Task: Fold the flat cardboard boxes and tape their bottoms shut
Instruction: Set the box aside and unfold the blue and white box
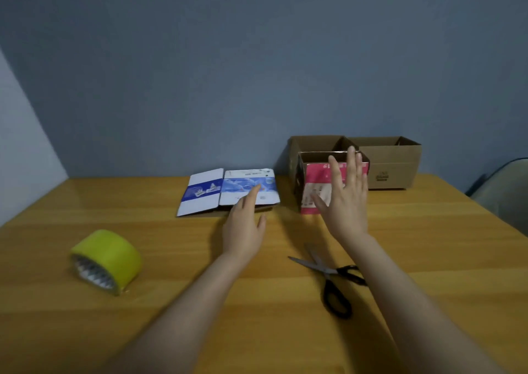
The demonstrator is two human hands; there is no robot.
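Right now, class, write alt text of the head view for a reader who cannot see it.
Two hands reach across a wooden table: the left hand toward a flat blue box, the right hand, fingers straight, before an upright pink box. Behind stand a left brown box and a right brown box; a yellow tape roll lies left, scissors right.

Both bare forearms stretch forward, side by side. The left hand (pixel 245 222) sits low, palm down, fingers straight and close together, thumb out to the side. The right hand (pixel 347 199) is held higher, its straight fingers spread and pointing upward.
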